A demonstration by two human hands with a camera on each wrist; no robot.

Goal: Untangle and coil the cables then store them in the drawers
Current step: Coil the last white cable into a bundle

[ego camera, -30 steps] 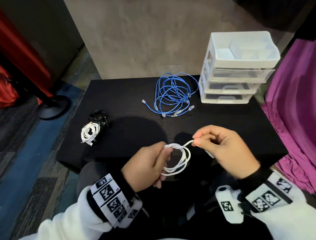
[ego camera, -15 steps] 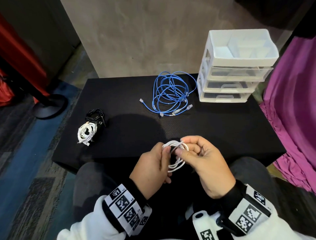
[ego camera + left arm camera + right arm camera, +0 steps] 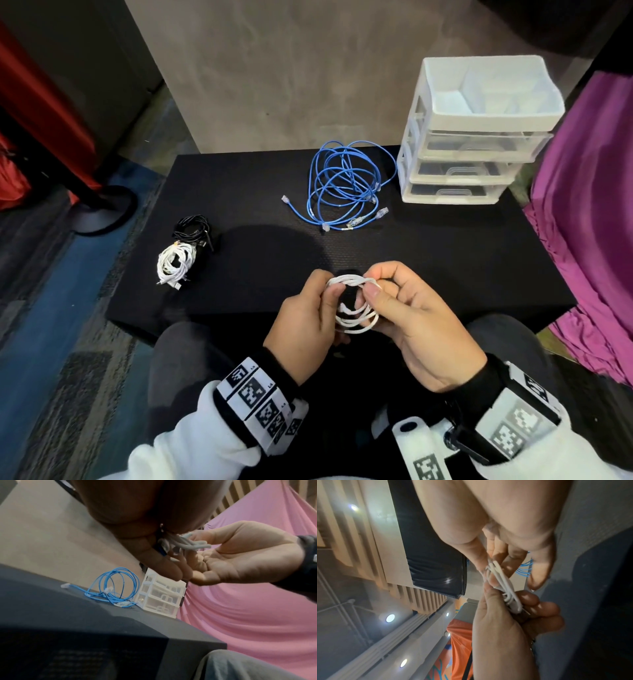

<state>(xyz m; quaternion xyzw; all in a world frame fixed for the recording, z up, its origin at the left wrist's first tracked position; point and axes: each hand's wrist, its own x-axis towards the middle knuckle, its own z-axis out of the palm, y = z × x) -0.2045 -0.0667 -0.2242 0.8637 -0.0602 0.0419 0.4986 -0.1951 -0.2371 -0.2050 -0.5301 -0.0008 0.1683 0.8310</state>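
Coiling a white cable in both hands above the near edge of the black table.

Head view: the left hand (image 3: 305,322) curls round one side of the white cable (image 3: 354,317), already a small coil, while the right hand (image 3: 414,318) pinches its upper loops between thumb and forefinger; the blue cable (image 3: 346,185) lies loose beside the drawers (image 3: 462,161), and a white bundle (image 3: 174,263) and a black bundle (image 3: 191,228) sit at the table's left.
Left wrist view: the right palm faces up, fingers bent under the loops.
Right wrist view: both thumbs press the strands flat together.
Best to keep the loops equal, hold the crossing firmly and tuck the free end through before letting go, or the coil may spring open.
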